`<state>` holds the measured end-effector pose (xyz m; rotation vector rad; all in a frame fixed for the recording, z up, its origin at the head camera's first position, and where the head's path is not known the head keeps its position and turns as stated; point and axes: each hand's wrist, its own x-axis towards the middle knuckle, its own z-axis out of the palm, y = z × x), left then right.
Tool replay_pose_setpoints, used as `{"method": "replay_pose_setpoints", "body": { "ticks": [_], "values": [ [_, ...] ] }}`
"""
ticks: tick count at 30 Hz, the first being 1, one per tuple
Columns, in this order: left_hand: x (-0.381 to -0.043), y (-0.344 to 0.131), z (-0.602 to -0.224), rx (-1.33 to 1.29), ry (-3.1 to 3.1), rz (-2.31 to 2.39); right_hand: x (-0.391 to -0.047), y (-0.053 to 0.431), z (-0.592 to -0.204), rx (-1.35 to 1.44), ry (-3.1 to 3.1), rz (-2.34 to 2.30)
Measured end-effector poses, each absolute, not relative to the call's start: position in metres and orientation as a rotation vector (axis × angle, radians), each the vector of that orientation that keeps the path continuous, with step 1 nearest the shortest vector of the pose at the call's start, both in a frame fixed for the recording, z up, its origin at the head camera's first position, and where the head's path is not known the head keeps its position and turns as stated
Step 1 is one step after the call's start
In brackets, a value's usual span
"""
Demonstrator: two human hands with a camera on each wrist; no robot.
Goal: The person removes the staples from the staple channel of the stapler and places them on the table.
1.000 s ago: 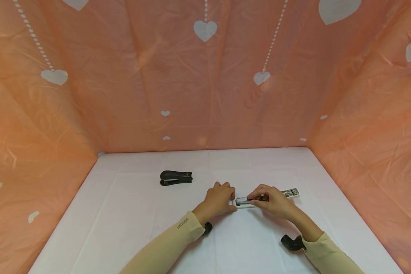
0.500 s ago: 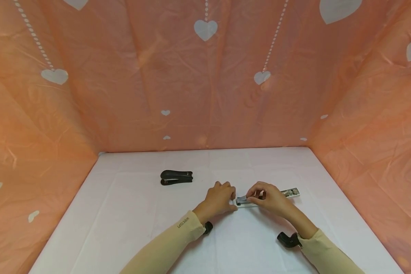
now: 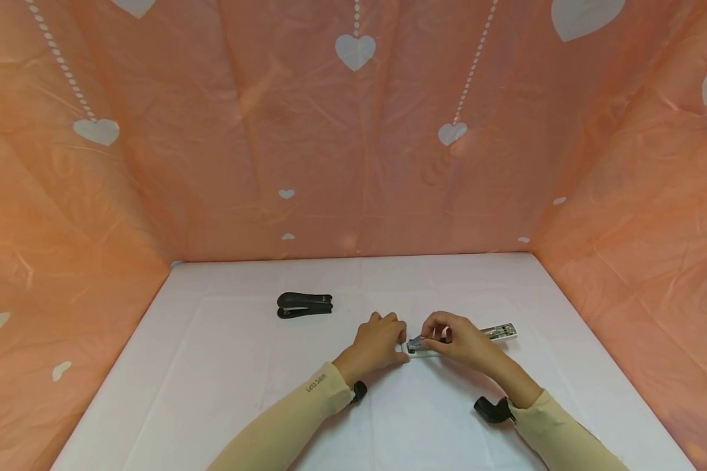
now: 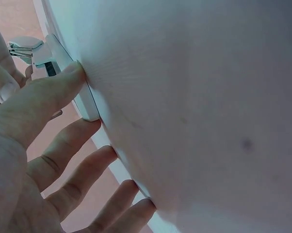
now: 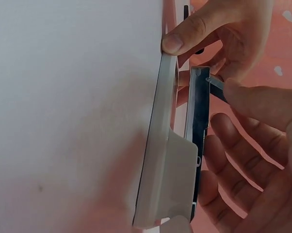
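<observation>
Shifted leftward since earlier, my right hand [image 3: 456,333] pinches a tilted grey strip [image 5: 217,89] (staples, I judge) at the opened white stapler [image 5: 177,179] on the table [image 3: 200,366]; my left hand [image 3: 376,343] grips the stapler's end. Pressing crookedly could snap the strip.

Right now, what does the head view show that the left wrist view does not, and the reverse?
Only the head view shows the black stapler and the beige fabric sleeves.

Only the left wrist view shows the palm side of the left hand.

Both share the slim white stapler, that left hand gripping it, and the right hand.
</observation>
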<state>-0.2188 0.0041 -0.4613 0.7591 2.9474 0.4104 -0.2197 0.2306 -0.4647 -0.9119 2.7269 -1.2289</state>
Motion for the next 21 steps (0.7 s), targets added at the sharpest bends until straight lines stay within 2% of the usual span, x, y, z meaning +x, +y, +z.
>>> {"method": "replay_pose_setpoints", "body": {
  "ticks": [21],
  "values": [
    [-0.2192, 0.0045, -0.4614, 0.763, 2.954, 0.396, -0.2168, 0.2322, -0.4562, -1.014, 2.784, -1.135]
  ]
}}
